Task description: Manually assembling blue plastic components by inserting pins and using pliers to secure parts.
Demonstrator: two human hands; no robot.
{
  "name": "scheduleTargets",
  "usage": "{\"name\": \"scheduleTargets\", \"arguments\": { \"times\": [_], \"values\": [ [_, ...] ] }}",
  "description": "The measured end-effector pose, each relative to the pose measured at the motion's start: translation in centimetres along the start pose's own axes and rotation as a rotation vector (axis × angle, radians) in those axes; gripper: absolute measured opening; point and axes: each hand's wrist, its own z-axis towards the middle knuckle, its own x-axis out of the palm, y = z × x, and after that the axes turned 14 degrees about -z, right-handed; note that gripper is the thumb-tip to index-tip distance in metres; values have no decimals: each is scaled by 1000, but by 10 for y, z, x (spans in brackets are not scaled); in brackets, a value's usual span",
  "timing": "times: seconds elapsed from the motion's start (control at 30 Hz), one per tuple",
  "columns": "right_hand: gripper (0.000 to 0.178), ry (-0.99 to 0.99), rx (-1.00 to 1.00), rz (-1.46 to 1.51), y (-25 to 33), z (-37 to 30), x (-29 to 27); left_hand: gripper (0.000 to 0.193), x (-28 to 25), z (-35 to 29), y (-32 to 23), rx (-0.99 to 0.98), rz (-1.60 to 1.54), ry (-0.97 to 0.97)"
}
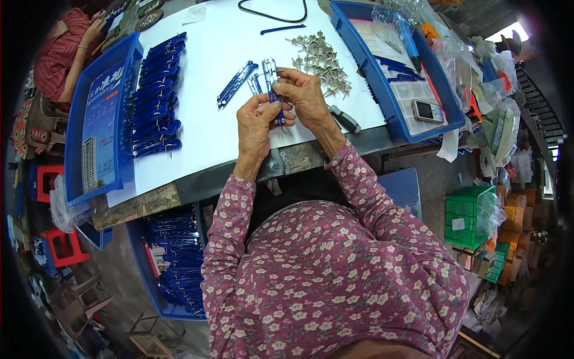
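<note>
Near the front edge of the white-covered table, my two hands meet around a slim blue-and-silver metal piece (269, 70), held upright; its exact kind I cannot make out. My left hand (255, 128) pinches its lower end between thumb and fingers. Higher up, my right hand (304, 100) closes on its side with thumb and forefinger. Several similar blue-and-silver pieces (235, 87) lie just left of my fingers. To the right is a heap of small silver metal parts (323, 64). A grey-and-black hand tool (345, 119) rests beside my right wrist.
Blue pieces (159, 99) form a long stacked row on the left, beside a blue tray (128, 170). Another blue tray (353, 45) at right holds a phone (427, 111). Below the table stands a filled blue bin (143, 263). Someone in red (63, 57) sits far left.
</note>
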Motion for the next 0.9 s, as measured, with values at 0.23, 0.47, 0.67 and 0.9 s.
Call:
{"name": "scheduleTargets", "arguments": {
  "times": [0.23,0.47,0.67,0.9],
  "values": [
    [29,-19,24,27,1,-3,4,17,-3,-1,1,1,8,15],
    [25,-46,-14,-120,8,-4,3,17,-1,-16,-2,-18,76,32],
    [23,-48,-108,-218,21,-21,17,17,-4,-32,-6,8,117,-2],
    [25,-17,-121,-312,32,-32,25,17,-5,-48,-10,57,131,5]
  ]
}}
